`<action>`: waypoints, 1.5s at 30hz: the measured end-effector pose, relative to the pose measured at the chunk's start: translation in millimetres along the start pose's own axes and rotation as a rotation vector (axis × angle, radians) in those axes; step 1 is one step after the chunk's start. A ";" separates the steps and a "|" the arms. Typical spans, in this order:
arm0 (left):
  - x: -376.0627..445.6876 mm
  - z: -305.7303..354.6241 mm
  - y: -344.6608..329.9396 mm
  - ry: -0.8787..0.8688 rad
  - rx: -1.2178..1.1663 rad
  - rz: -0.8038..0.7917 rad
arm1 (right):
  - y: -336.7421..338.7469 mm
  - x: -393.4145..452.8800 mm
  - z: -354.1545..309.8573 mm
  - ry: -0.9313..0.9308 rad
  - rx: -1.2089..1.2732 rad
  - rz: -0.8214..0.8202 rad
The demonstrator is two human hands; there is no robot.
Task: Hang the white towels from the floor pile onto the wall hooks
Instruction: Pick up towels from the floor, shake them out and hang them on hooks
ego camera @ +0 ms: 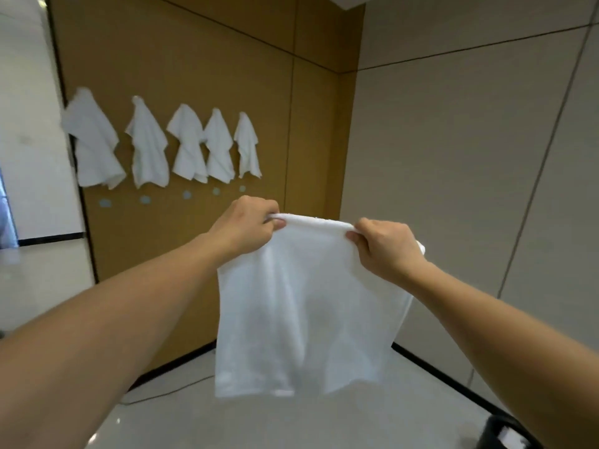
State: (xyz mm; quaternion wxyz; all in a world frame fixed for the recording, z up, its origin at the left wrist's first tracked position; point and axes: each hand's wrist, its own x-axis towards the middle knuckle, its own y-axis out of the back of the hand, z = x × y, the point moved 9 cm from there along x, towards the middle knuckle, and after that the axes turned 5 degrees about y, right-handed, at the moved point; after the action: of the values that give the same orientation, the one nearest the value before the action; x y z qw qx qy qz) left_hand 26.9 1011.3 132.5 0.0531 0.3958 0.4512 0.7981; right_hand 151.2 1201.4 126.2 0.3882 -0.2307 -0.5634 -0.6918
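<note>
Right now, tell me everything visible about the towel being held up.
The held towel is plain white, soft-looking terry cloth, hanging in loose vertical folds in front of the brown wall. Its top edge is stretched level between the left hand and the right hand, each pinching a corner. Its bottom edge hangs free above the floor.

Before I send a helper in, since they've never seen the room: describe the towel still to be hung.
Facing the brown wall panel, five white towels hang in a row. The sixth towel is in front of it, its top edge pinched by the left hand and right hand.
</note>
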 end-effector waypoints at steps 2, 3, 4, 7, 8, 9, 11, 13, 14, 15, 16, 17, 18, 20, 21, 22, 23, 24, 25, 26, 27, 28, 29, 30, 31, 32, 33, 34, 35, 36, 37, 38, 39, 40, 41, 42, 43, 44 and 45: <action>13.5 -46.2 9.2 0.070 0.046 0.036 | -46.4 36.7 -14.6 0.045 0.036 -0.023; 21.8 -71.1 14.6 0.100 0.064 0.062 | -70.4 57.3 -23.5 0.067 0.050 -0.029; 29.3 -93.4 19.3 0.127 0.079 0.085 | -91.4 76.2 -31.1 0.082 0.065 -0.024; 56.0 -159.7 30.3 0.177 0.144 0.113 | -149.2 134.2 -53.6 0.102 0.112 -0.001; 66.8 -182.7 33.6 0.187 0.161 0.119 | -171.2 155.4 -60.9 0.104 0.127 -0.002; 77.3 -204.1 36.0 0.196 0.170 0.128 | -193.0 174.2 -65.7 0.097 0.148 -0.002; 99.6 -251.3 40.2 0.230 0.177 0.140 | -239.6 216.0 -76.0 0.077 0.188 -0.008; 118.4 -295.2 39.4 0.268 0.198 0.125 | -280.8 253.9 -88.7 0.058 0.235 -0.007; 128.4 -318.2 38.2 0.286 0.210 0.117 | -301.5 272.2 -95.9 0.053 0.267 0.002; 137.6 -342.5 36.5 0.309 0.221 0.110 | -323.8 289.8 -104.8 0.052 0.301 0.005; 144.9 -366.2 34.7 0.329 0.229 0.110 | -344.7 305.7 -113.6 0.050 0.330 0.007; 149.5 -387.1 32.1 0.348 0.229 0.111 | -362.5 317.9 -121.1 0.047 0.349 0.008; 154.8 -411.4 28.4 0.369 0.226 0.109 | -384.5 331.6 -130.3 0.049 0.360 0.006; 162.6 -457.5 18.5 0.418 0.233 0.092 | -430.1 354.5 -147.6 0.060 0.368 -0.034; 164.8 -480.6 12.7 0.443 0.243 0.076 | -452.4 364.4 -157.7 0.080 0.371 -0.060; 165.2 -500.1 6.8 0.461 0.253 0.059 | -470.4 372.1 -166.9 0.104 0.379 -0.076; 166.5 -521.9 1.1 0.479 0.261 0.049 | -491.3 381.9 -177.1 0.130 0.396 -0.087; 167.6 -541.0 -3.8 0.490 0.264 0.049 | -510.2 390.6 -186.3 0.155 0.414 -0.090; 168.7 -560.9 -8.7 0.501 0.262 0.058 | -530.7 399.4 -196.4 0.183 0.435 -0.098; 169.4 -580.2 -12.8 0.514 0.261 0.068 | -550.7 407.8 -205.9 0.209 0.452 -0.105; 169.6 -597.3 -16.7 0.527 0.264 0.073 | -568.0 414.9 -213.7 0.228 0.464 -0.114; 170.9 -617.2 -21.4 0.546 0.275 0.075 | -587.6 423.7 -222.8 0.253 0.484 -0.120; 173.0 -635.1 -25.6 0.564 0.286 0.081 | -604.9 431.7 -231.3 0.279 0.508 -0.109; 176.2 -653.5 -28.5 0.585 0.293 0.091 | -621.9 441.2 -240.6 0.309 0.541 -0.092; 179.0 -671.6 -30.7 0.610 0.301 0.100 | -638.6 450.2 -249.5 0.334 0.575 -0.088; 180.8 -686.5 -32.4 0.629 0.314 0.109 | -652.6 457.6 -257.1 0.353 0.622 -0.091; 184.1 -703.1 -33.6 0.651 0.328 0.127 | -669.7 467.8 -264.4 0.361 0.672 -0.103; 186.7 -718.1 -34.6 0.677 0.335 0.148 | -685.3 477.1 -270.3 0.372 0.721 -0.103; 190.3 -732.7 -34.5 0.710 0.335 0.176 | -698.3 487.3 -276.6 0.391 0.756 -0.096; 193.7 -747.0 -34.5 0.745 0.334 0.200 | -707.1 497.2 -284.4 0.440 0.777 -0.064; 198.1 -756.7 -34.1 0.765 0.342 0.222 | -709.8 505.1 -293.4 0.520 0.779 0.002; 205.6 -767.9 -34.7 0.771 0.363 0.245 | -715.1 512.5 -303.1 0.614 0.797 0.083; 213.2 -776.9 -36.1 0.764 0.405 0.254 | -721.4 518.0 -310.7 0.683 0.813 0.138; 221.5 -785.7 -39.6 0.738 0.466 0.240 | -731.7 524.9 -317.9 0.728 0.818 0.179; 228.8 -793.8 -45.4 0.705 0.543 0.199 | -742.7 534.0 -323.7 0.738 0.811 0.192; 234.2 -800.7 -51.0 0.672 0.609 0.156 | -752.0 542.6 -327.9 0.735 0.806 0.214; 237.8 -810.9 -55.2 0.648 0.655 0.130 | -764.4 552.5 -333.2 0.722 0.811 0.211; 240.2 -820.9 -57.9 0.630 0.679 0.121 | -778.1 561.0 -338.8 0.716 0.813 0.206; 241.8 -831.5 -60.1 0.614 0.692 0.122 | -791.5 568.4 -346.7 0.718 0.802 0.187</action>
State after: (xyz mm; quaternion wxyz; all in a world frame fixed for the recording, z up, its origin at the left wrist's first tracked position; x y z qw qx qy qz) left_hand -719.3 589.6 -4.6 -0.2652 0.1618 0.6616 0.6825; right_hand -775.2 761.9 -8.6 0.6735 0.1370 -0.5922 -0.4206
